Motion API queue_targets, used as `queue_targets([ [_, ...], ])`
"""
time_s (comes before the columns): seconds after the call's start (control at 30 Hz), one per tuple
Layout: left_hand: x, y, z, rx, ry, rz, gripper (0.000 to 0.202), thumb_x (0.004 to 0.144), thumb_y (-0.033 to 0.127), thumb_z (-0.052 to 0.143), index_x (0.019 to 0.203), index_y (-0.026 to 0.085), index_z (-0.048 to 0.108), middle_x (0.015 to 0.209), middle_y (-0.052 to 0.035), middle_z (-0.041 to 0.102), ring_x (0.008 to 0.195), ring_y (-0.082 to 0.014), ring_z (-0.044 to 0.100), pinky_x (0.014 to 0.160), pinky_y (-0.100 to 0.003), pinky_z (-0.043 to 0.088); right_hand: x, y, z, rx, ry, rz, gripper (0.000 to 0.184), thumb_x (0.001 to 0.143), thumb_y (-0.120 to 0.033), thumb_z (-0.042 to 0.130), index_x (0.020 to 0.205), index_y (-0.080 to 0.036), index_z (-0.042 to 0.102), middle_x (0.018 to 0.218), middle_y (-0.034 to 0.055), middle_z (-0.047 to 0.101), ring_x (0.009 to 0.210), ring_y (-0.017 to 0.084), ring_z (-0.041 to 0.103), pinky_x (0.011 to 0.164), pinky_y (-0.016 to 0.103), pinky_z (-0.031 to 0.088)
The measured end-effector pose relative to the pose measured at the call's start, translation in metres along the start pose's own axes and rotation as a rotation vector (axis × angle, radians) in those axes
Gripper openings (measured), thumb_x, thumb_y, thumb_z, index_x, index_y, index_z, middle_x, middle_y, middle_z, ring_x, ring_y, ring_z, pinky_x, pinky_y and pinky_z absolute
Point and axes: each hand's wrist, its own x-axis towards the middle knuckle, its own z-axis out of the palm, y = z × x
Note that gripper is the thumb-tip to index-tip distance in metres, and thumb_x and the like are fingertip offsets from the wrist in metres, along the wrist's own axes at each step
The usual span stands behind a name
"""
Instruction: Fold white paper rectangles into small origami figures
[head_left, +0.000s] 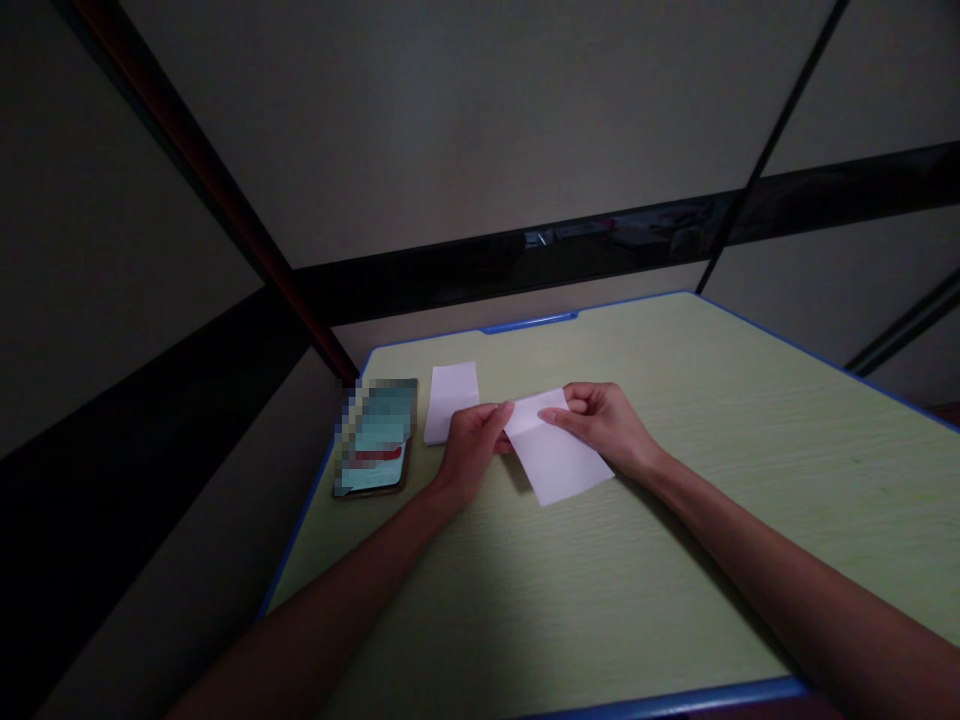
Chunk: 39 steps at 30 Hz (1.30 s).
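Observation:
A white sheet of paper [556, 455] lies partly lifted over the green tabletop [750, 450], folded along its far edge. My left hand [471, 445] pinches its left upper corner, fingers closed on the paper. My right hand [606, 420] grips the upper right part of the same sheet, fingers curled over the fold. A second, smaller white paper [450, 398] lies flat on the table just behind my left hand.
A phone [375, 440] with a lit screen lies at the table's left edge. The table has a blue rim [529, 322] and stands against a pale wall with dark rails. The room is dim.

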Motion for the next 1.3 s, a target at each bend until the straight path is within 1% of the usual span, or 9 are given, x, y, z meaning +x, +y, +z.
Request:
queue_targets([
  [0.17,-0.003,0.006,0.002,0.086,0.045,0.047,0.028,0.065,0.038,0.054,0.055,0.012,0.053,0.051,0.0021,0.049,0.049,-0.0080,0.046,0.046,-0.020,0.042,0.000,0.001,0.002,0.056,0.004,0.033,0.024,0.055,-0.032,0.064,0.063,-0.013,0.053,0.052,-0.0009,0.057,0.037,0.007,0.047,0.033,0.018,0.032],
  [0.3,-0.004,0.006,0.001,0.215,0.088,0.124,0.029,0.067,0.037,0.051,0.049,0.013,0.048,0.047,0.0033,0.042,0.048,-0.0078,0.042,0.046,-0.019,0.038,0.001,0.002,0.004,0.091,0.009,0.043,0.023,0.053,-0.030,0.066,0.059,-0.014,0.050,0.048,-0.0025,0.055,0.036,0.007,0.046,0.034,0.018,0.032],
  [0.4,-0.005,0.006,-0.001,0.296,0.098,0.176,0.031,0.069,0.036,0.049,0.048,0.014,0.047,0.045,0.0040,0.038,0.047,-0.0075,0.038,0.044,-0.019,0.034,0.001,0.002,0.004,0.092,0.010,0.033,0.024,0.052,-0.029,0.067,0.057,-0.015,0.049,0.045,-0.0037,0.053,0.035,0.006,0.045,0.034,0.018,0.032],
  [0.53,-0.006,0.007,-0.002,0.361,0.113,0.228,0.031,0.069,0.035,0.048,0.046,0.014,0.044,0.043,0.0046,0.036,0.045,-0.0072,0.035,0.042,-0.018,0.029,-0.001,0.001,0.005,0.093,0.011,0.038,0.027,0.050,-0.031,0.068,0.057,-0.015,0.048,0.045,-0.0035,0.053,0.035,0.007,0.045,0.034,0.018,0.032],
  [0.7,-0.007,0.009,-0.001,0.376,0.114,0.232,0.029,0.067,0.031,0.051,0.044,0.014,0.045,0.041,0.0057,0.036,0.043,-0.0062,0.031,0.041,-0.019,0.024,-0.001,-0.001,0.007,0.130,0.014,0.060,0.029,0.047,-0.031,0.070,0.056,-0.015,0.048,0.046,-0.0032,0.055,0.035,0.007,0.046,0.034,0.019,0.033],
  [0.83,-0.006,0.013,0.000,0.371,0.113,0.252,0.030,0.064,0.026,0.054,0.040,0.015,0.041,0.040,0.0068,0.033,0.042,-0.0052,0.026,0.041,-0.019,0.021,-0.001,-0.001,0.006,0.139,0.011,0.070,0.028,0.047,-0.030,0.070,0.057,-0.015,0.048,0.047,-0.0024,0.057,0.036,0.008,0.047,0.034,0.019,0.033],
  [0.93,-0.006,0.013,0.000,0.361,0.110,0.239,0.032,0.062,0.026,0.056,0.038,0.015,0.038,0.039,0.0070,0.031,0.041,-0.0051,0.026,0.041,-0.019,0.020,-0.001,-0.001,0.005,0.136,-0.003,0.074,0.028,0.047,-0.029,0.070,0.058,-0.015,0.049,0.048,-0.0024,0.057,0.036,0.008,0.047,0.034,0.018,0.033],
  [1.13,-0.006,0.008,0.000,0.377,0.019,0.184,0.023,0.064,0.028,0.053,0.047,0.013,0.047,0.042,0.0061,0.037,0.043,-0.0053,0.030,0.041,-0.018,0.021,0.001,0.003,0.005,0.128,-0.013,0.041,0.026,0.049,-0.027,0.070,0.065,-0.013,0.054,0.049,-0.0030,0.056,0.037,0.006,0.048,0.035,0.017,0.033],
  [1.3,-0.005,0.006,0.000,0.395,0.008,0.186,0.026,0.064,0.030,0.053,0.046,0.013,0.045,0.042,0.0065,0.034,0.043,-0.0049,0.028,0.040,-0.018,0.020,0.001,0.004,0.004,0.194,-0.035,0.050,0.026,0.048,-0.025,0.071,0.063,-0.012,0.054,0.047,-0.0035,0.056,0.035,0.006,0.047,0.033,0.016,0.033],
])
